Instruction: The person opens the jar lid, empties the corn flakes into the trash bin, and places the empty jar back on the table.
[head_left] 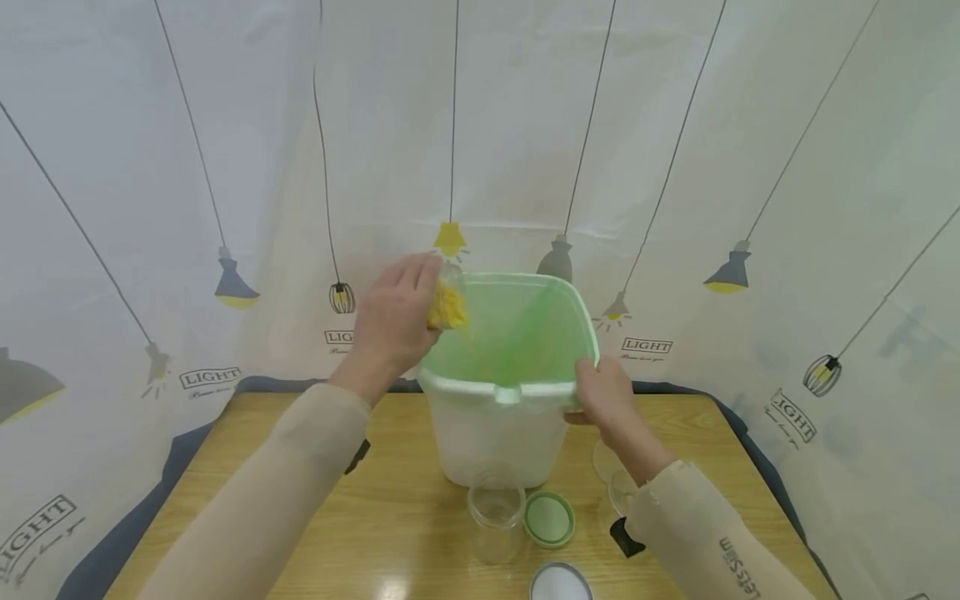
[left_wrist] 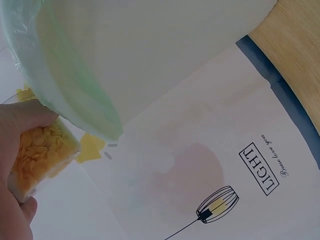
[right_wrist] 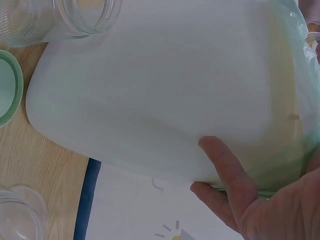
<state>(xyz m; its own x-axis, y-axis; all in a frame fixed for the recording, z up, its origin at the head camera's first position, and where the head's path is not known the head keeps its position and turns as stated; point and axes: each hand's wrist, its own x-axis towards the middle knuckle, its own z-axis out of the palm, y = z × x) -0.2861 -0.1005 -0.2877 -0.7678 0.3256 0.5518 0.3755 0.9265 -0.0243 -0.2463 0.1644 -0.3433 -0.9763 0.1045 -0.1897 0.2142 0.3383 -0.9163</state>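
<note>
My left hand (head_left: 397, 312) grips a clear container of yellow flakes (head_left: 447, 307), tilted over the left side of a white bin (head_left: 495, 437). In the left wrist view, the yellow flakes (left_wrist: 42, 150) show through the container's wall, with the thumb and fingers around it. A thin green bag (head_left: 510, 325) lines the bin and folds over its rim. At the bin's right front corner my right hand (head_left: 609, 396) grips the rim. The right wrist view shows fingers (right_wrist: 225, 165) along the bin's outer wall; the thumb is mostly hidden.
An open glass jar (head_left: 497, 521) stands before the bin, beside a green-rimmed lid (head_left: 549, 518). Nearer me is a round white-topped item (head_left: 560, 583). Another clear vessel (right_wrist: 17, 220) and a clear disc (right_wrist: 31, 200) are right of the bin. A printed curtain (head_left: 510, 125) hangs behind the table (head_left: 397, 500).
</note>
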